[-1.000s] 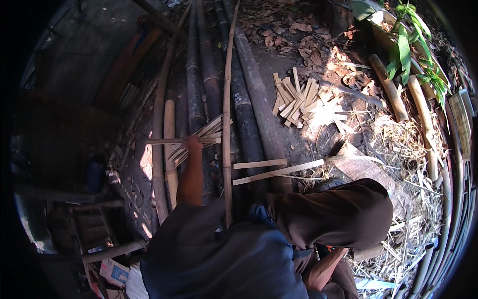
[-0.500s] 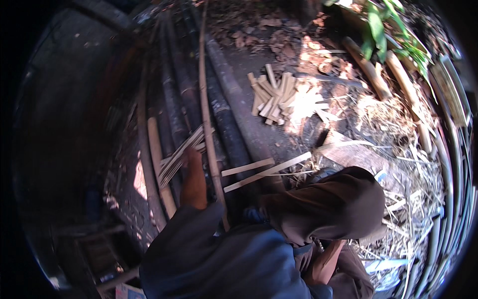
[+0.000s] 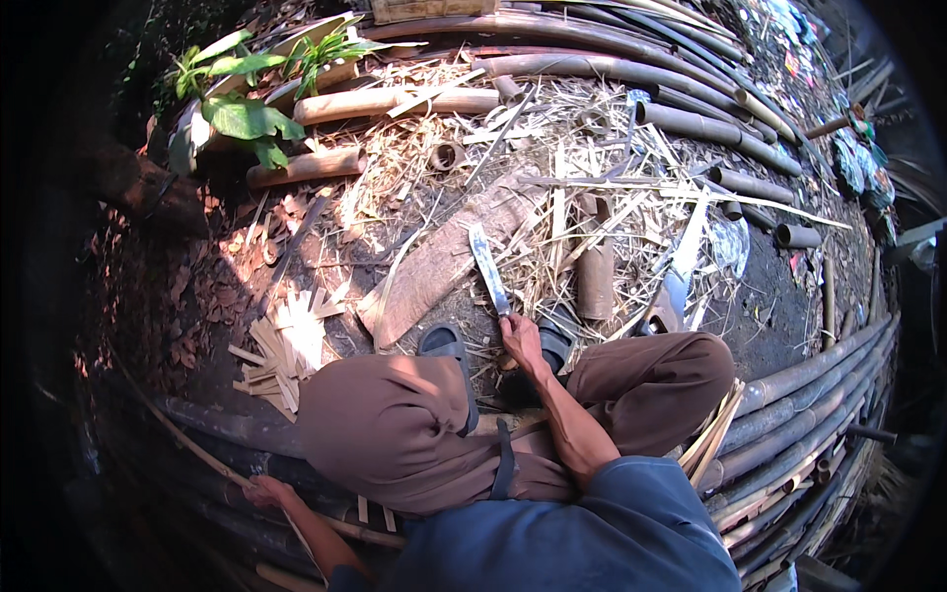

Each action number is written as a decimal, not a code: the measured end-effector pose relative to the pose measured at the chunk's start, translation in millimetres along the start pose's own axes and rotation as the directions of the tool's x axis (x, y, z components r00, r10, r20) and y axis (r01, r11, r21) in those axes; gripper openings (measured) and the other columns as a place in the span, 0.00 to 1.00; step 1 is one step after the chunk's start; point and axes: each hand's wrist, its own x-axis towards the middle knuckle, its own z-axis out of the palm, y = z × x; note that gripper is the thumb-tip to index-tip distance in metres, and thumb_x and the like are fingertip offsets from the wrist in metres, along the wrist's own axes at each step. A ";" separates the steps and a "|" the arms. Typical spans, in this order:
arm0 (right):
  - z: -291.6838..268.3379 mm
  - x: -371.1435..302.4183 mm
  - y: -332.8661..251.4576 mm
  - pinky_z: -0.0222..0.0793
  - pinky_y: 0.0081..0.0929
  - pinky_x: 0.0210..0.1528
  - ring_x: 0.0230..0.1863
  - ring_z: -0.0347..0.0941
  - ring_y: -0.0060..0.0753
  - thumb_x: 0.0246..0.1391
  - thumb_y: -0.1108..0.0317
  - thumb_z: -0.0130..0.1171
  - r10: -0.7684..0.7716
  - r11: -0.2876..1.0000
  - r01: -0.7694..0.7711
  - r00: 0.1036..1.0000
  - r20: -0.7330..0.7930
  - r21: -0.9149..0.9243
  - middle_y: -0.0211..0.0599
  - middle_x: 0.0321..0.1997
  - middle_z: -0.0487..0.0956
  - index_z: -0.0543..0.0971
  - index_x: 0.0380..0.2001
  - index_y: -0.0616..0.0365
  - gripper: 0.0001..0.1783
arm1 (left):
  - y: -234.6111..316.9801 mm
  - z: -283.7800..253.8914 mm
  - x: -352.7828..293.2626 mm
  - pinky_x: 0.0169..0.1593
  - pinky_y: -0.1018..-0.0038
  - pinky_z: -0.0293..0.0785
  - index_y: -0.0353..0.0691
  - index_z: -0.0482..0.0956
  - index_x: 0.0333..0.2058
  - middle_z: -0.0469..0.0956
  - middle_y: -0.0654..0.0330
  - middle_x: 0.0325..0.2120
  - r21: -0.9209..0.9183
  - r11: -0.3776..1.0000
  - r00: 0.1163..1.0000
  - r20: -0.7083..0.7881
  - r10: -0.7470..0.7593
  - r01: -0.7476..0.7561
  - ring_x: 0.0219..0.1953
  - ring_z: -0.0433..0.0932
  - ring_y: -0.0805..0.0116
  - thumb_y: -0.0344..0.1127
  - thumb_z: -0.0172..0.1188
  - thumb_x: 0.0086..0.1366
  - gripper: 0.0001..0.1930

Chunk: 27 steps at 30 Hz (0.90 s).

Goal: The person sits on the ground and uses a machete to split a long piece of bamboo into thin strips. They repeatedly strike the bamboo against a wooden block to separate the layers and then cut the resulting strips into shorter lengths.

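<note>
My right hand [image 3: 521, 340] is closed round the handle of a big knife [image 3: 486, 264], between my two feet in dark sandals [image 3: 442, 342]. Its broad, shiny blade points away from me, beside a worn wooden plank [image 3: 449, 255]. Low on the left, my left hand [image 3: 266, 491] has its fingers curled round a thin bamboo strip [image 3: 302, 541], which runs back along the forearm. That hand lies over a long, slender bamboo pole [image 3: 187, 444]. A pile of short, flat bamboo slats [image 3: 266, 367] lies ahead of it, partly in bright sunlight.
A hand saw [image 3: 677, 281] lies right of my feet among shavings, near an upright-looking bamboo piece [image 3: 595, 266]. Thick bamboo poles [image 3: 789, 414] are stacked on my right, with loose strips [image 3: 718, 434] by my hip. More poles [image 3: 612, 67] and a leafy plant [image 3: 247, 113] lie beyond.
The view has swung to the right. My right hand and the knife have come into sight. My left hand, earlier at a bundle of strips, now appears low on the left by the slender pole.
</note>
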 end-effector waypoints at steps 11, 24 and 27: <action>18.4 -3.0 -21.4 0.70 0.52 0.44 0.45 0.72 0.62 0.49 0.58 0.68 0.039 0.981 -0.040 0.999 -0.007 -0.192 0.55 0.47 0.68 0.63 0.47 0.58 0.31 | 230.2 108.4 -138.9 0.28 0.81 0.68 0.33 0.73 0.44 0.73 0.61 0.27 -0.657 0.747 0.113 0.753 0.648 0.098 0.24 0.68 0.79 0.32 0.47 0.72 0.10; -29.0 -21.8 -53.0 0.70 0.39 0.45 0.42 0.76 0.54 0.48 0.57 0.67 0.211 0.969 -0.232 0.957 0.200 0.087 0.56 0.40 0.77 0.67 0.46 0.63 0.29 | 396.4 260.5 -532.5 0.47 0.56 0.71 0.33 0.70 0.42 0.72 0.40 0.40 -0.906 -0.031 -0.497 0.202 0.844 -0.422 0.45 0.72 0.43 0.29 0.53 0.60 0.11; -39.1 -33.8 -64.1 0.72 0.38 0.43 0.38 0.78 0.50 0.50 0.53 0.64 0.257 0.938 -0.304 0.931 0.259 0.163 0.53 0.37 0.78 0.68 0.49 0.65 0.32 | 385.7 291.3 -571.9 0.45 0.55 0.73 0.31 0.69 0.40 0.73 0.39 0.40 -0.836 0.063 -0.383 0.315 0.869 -0.545 0.42 0.74 0.41 0.27 0.55 0.58 0.11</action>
